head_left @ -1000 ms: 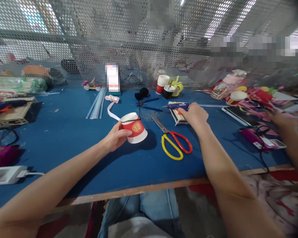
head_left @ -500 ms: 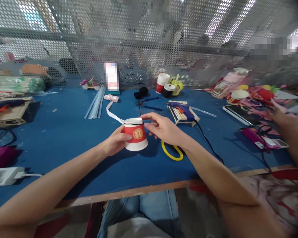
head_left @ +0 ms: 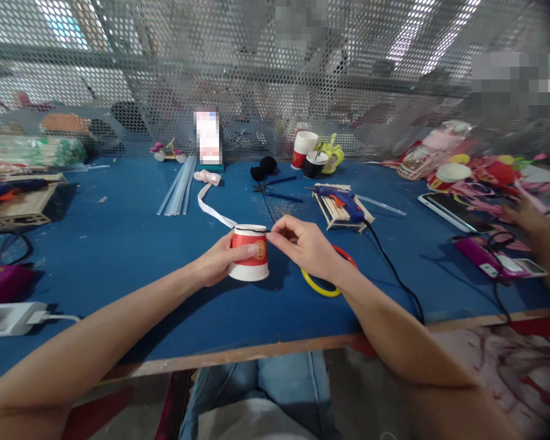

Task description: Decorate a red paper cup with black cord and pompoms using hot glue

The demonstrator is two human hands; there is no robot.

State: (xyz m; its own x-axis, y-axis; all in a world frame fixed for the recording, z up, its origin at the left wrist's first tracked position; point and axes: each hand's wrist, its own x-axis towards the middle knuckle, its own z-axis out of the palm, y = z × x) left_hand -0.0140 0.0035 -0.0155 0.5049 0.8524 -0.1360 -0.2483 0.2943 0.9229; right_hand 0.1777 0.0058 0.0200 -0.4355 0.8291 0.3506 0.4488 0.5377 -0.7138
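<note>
Thin black string point(head_left: 255, 230) wrapped round a red-and-white paper cup point(head_left: 249, 271), narrow end up
Left hand's point(head_left: 214, 263) grip is snug on the cup over the blue desk point(head_left: 165, 318); right hand point(head_left: 310, 243), just right of the cup, is pinching the string. Blue glue gun point(head_left: 349, 206) lies beyond the cup, to its right.

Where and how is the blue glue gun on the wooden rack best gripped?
The glue gun is likely best taken by its handle, from the near right: the handle slants that way, toward the person, while the nozzle points left.
</note>
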